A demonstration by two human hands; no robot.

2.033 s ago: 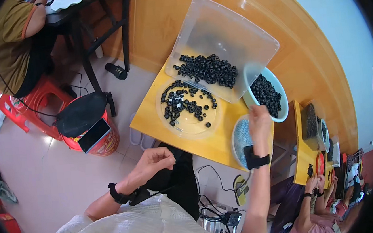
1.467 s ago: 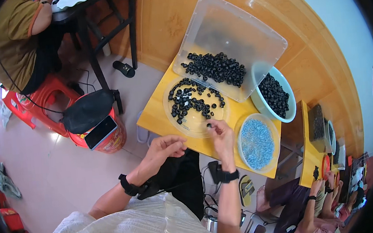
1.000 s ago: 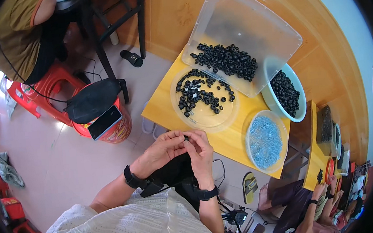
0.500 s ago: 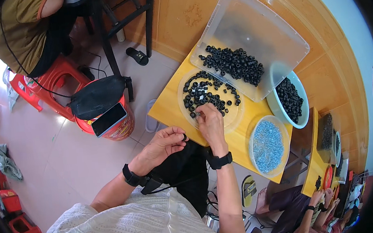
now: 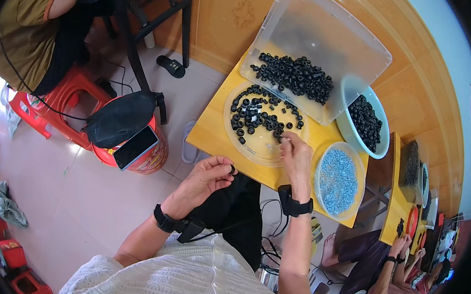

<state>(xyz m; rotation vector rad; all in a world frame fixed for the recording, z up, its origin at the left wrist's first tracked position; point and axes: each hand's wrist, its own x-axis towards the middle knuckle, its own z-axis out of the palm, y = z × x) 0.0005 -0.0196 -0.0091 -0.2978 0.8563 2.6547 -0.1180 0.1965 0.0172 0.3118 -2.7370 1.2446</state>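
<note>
Black rubber-like rings (image 5: 261,117) lie scattered in a round clear tray (image 5: 246,146) at the centre of the frame, on a small yellow table (image 5: 212,132). The right hand (image 5: 296,152) reaches onto the tray's lower right edge, fingers curled down and pinched together over a ring at the fingertips; the ring itself is mostly covered by the fingers, so whether it is lifted or only touched cannot be told. The left hand (image 5: 207,177) sits lower left of the tray, off the table edge, closed around a small dark piece (image 5: 231,170) that peeks out between thumb and forefinger; its shape is too small to make out. Both wrists wear black bands.

Above the tray, toward the upper right, a large clear plastic bin (image 5: 337,31) holds a heap of the same black rings along its lower side. Just right of it a pale blue bowl (image 5: 352,137) is filled with smaller black pieces, and below that a round clear dish (image 5: 322,187) holds tiny blue-grey parts, too fine to identify. The table's right end is hidden under these containers.

At left of centre a red bucket-like stool (image 5: 146,155) carries a black bag (image 5: 118,118) and a phone (image 5: 135,147). Another person in an olive top (image 5: 18,37) is cut off at the upper left edge, and other people's hands (image 5: 394,259) are barely visible at the lower right rim.
</note>
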